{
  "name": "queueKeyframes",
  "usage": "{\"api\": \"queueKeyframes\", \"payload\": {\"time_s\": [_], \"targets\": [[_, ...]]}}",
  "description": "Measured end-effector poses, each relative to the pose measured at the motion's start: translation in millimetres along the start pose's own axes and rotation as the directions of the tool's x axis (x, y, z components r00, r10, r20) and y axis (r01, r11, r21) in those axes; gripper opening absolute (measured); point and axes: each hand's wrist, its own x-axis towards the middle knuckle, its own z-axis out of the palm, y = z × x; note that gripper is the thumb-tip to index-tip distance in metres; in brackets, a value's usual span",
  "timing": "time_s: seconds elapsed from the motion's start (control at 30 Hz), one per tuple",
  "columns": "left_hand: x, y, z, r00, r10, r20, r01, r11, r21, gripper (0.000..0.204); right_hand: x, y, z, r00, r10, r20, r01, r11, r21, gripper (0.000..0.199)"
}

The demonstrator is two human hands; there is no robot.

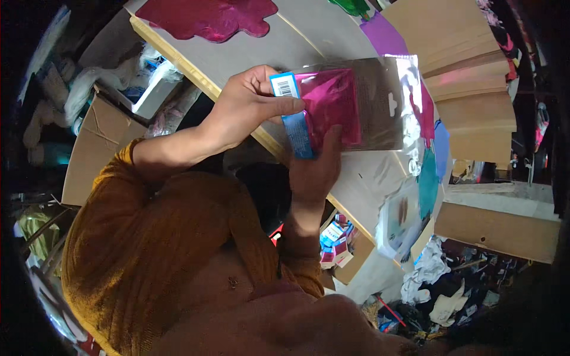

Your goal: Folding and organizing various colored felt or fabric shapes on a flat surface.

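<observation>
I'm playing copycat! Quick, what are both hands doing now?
Left hand: closed, pinching the pink packet by its blue label.
Right hand: closed on the packet's near edge.

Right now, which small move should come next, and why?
The right hand might ease the magenta packet toward the hang-hole end of the clear sleeve: that end looks unfilled, and the left hand pinches the blue card. Whether the packet is inside is unclear.
</observation>
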Motion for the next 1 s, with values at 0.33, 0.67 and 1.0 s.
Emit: {"api": "queueKeyframes", "payload": {"time_s": [0.33, 0.67, 1.0], "targets": [[-0.4, 3.8, -11.5, 0.987, -0.075, 0.144, 0.021, 0.938, 0.346, 0.014, -3.3, -30.3, -16.8, 0.717, 0.554, 0.424, -0.548, 0.071, 0.834, 0.024], [58.6, 25.6, -33.7, 0.852, -0.421, 0.312, -0.075, 0.492, 0.867, 0.023, 2.0, 0.8, -85.2, 0.755, 0.037, 0.654, -0.128, 0.988, 0.092, 0.021], [37.4, 9.1, -29.8, 0.799, 0.166, 0.579, -0.581, -0.036, 0.813, 0.026, 41.8, 51.2, -18.4, 0.703, -0.517, 0.489, 0.481, 0.851, 0.21, 0.051]]}}
